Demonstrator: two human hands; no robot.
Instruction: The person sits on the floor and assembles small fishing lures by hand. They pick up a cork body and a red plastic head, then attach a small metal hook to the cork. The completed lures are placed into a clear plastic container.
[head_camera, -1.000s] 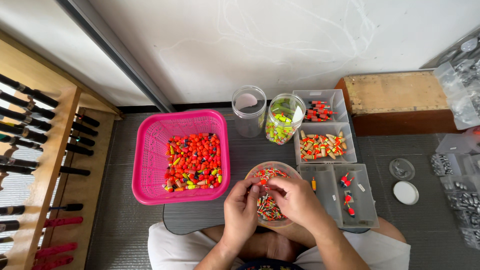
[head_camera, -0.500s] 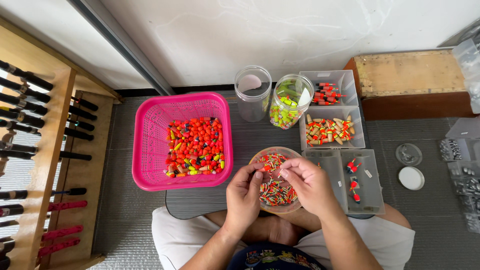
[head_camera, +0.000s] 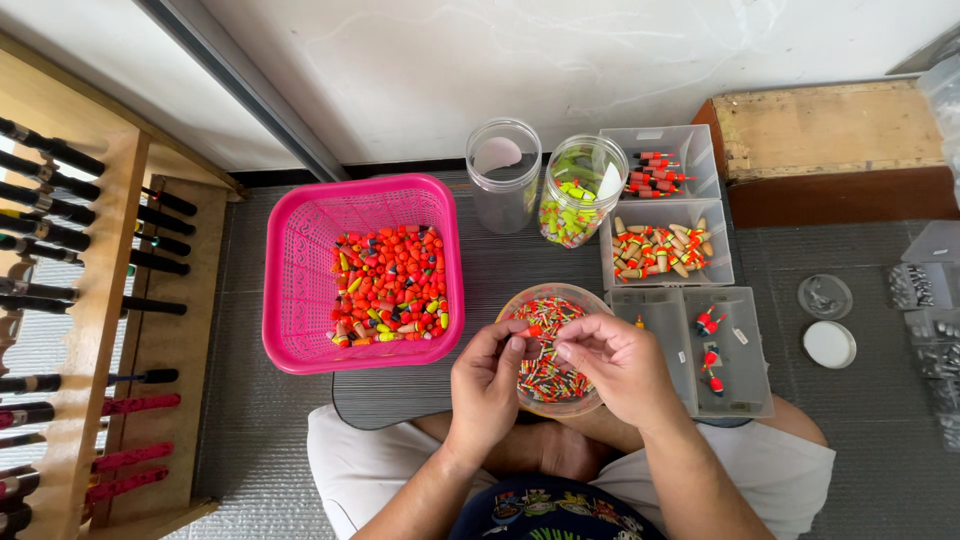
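Round clear bowl (head_camera: 590, 297) of thin red-striped floats, near mat's front edge, left hand (head_camera: 487, 385) and right hand (head_camera: 622, 365) pinching small pieces above it

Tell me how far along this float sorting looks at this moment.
Done: sorted floats already lie in the clear plastic bins and the clear round jar of green-yellow floats. In hand: the left hand and right hand pinch small pieces over the round clear bowl of striped red floats. Left: a large mixed heap in the pink plastic basket; the second clear jar looks nearly empty.
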